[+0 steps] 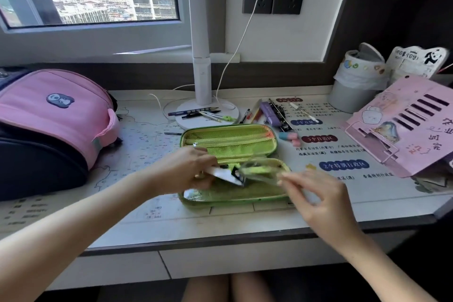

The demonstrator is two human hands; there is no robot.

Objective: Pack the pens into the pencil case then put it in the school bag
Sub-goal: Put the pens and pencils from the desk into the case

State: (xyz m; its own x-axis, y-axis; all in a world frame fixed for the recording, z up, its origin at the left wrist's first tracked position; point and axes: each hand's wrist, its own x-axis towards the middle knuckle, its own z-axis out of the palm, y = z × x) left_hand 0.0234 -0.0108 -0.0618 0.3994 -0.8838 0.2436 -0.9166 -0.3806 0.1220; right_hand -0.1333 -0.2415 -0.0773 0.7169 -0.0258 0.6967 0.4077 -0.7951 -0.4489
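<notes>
Pencil case (230, 144) lies open flat at centre frame on the desk (147, 218). Long axis runs left-right across the picture; lid half with the mesh pocket is toward the window, tray half toward the person.

Left hand (186, 169) is closed on something flat, white and black, held over the tray half. Too blurred to name. Right hand (316, 193) is over the tray's right end, fingers loosely spread; a blurred green-and-clear thing sits between the two hands, and I cannot tell whether the right fingertips are pinching it or just next to it.

Pens not packed yet, by the look of it. One bunch of pens (201, 114) lies on the lamp base (208, 115) just above the case, pointing roughly left-right. A second bunch (267, 113) lies to the right of the base, mostly angled up-down in frame. A lone pen (172, 133) sits just off the case's upper left corner.

School bag (54, 125), pink and dark, lies at left of frame, well apart from the case. Cannot tell if it is open.

Risks, my read:
- Pens loaded crosswise to the case's long axis could stop the lid closing and the zip may jam.
- Reaching for the lamp-base bunch could snag the white cable (235, 56) or roll pens off the base.
- Erasers (289, 137) beside the case's right end could get knocked.
- The case sits near the front edge of the desk; a push could tip it off.
</notes>
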